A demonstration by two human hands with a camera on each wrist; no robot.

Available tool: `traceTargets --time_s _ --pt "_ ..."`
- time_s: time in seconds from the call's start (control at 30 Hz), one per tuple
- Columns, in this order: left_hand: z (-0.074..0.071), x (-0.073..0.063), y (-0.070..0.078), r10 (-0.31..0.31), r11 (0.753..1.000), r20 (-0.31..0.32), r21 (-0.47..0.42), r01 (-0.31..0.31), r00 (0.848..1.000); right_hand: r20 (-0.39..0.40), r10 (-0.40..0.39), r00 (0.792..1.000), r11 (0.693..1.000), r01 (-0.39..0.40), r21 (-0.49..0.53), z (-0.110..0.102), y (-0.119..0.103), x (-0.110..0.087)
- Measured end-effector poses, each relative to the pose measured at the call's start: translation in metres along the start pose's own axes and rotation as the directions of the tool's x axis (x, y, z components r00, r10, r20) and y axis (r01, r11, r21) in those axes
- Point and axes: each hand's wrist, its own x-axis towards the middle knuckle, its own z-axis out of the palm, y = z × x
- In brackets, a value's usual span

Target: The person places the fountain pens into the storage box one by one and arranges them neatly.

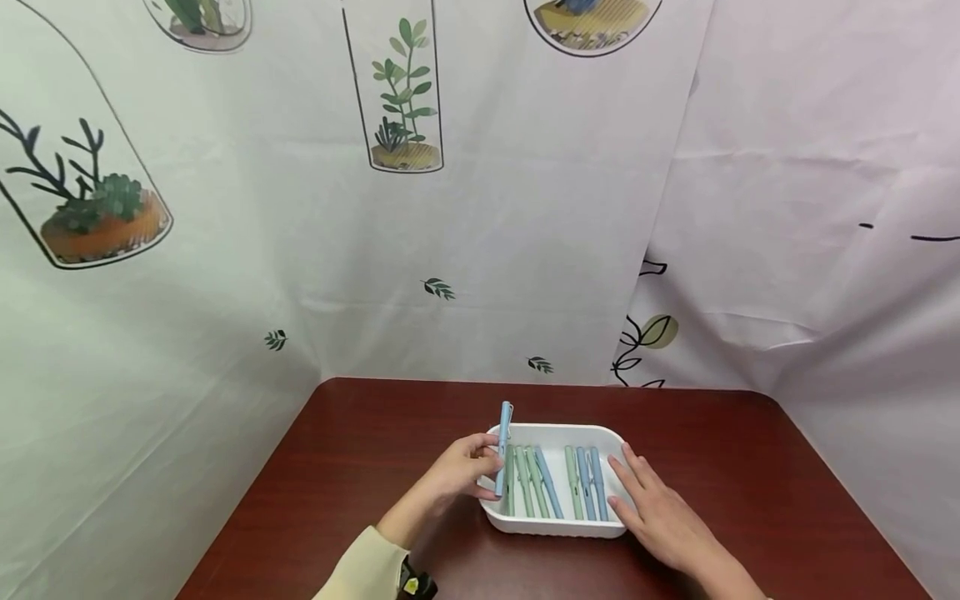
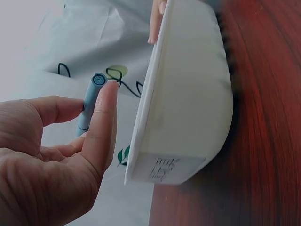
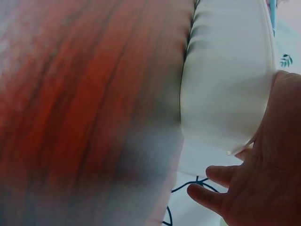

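Observation:
A light blue pen [image 1: 503, 450] with a clip stands nearly upright in my left hand [image 1: 467, 471], pinched between thumb and fingers above the left end of a white tray [image 1: 555, 527]. The left wrist view shows the same pen [image 2: 91, 103] end-on between the fingertips. Inside the tray lie two groups of pens: green pens [image 1: 522, 479] with a blue pen [image 1: 548, 482] on the left, and a green pen [image 1: 573, 482] with two blue pens [image 1: 591, 483] on the right. My right hand [image 1: 663, 512] rests with extended fingers on the tray's right rim.
The tray stands on a dark red wooden table [image 1: 405, 433]. Behind and beside the table hangs a white cloth [image 1: 525, 233] printed with plants. A dark band [image 1: 417, 581] is on the left wrist.

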Motion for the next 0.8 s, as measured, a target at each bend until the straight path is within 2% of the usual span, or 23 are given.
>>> traceTargets --time_s 0.27,0.63,0.8 --pt "0.021 0.003 -0.002 -0.005 1.000 0.024 0.018 0.005 1.000 -0.018 -0.017 1.000 1.000 0.017 -0.009 -0.001 0.000 0.000" --pt "0.041 0.010 -0.005 0.007 1.000 0.095 0.024 -0.009 0.995 -0.025 -0.012 1.000 0.999 0.011 -0.036 0.000 0.000 0.000" --pt "0.050 0.012 -0.003 -0.003 1.000 0.102 0.023 0.001 0.995 -0.036 -0.018 0.999 0.998 0.016 -0.053 0.000 -0.001 0.000"
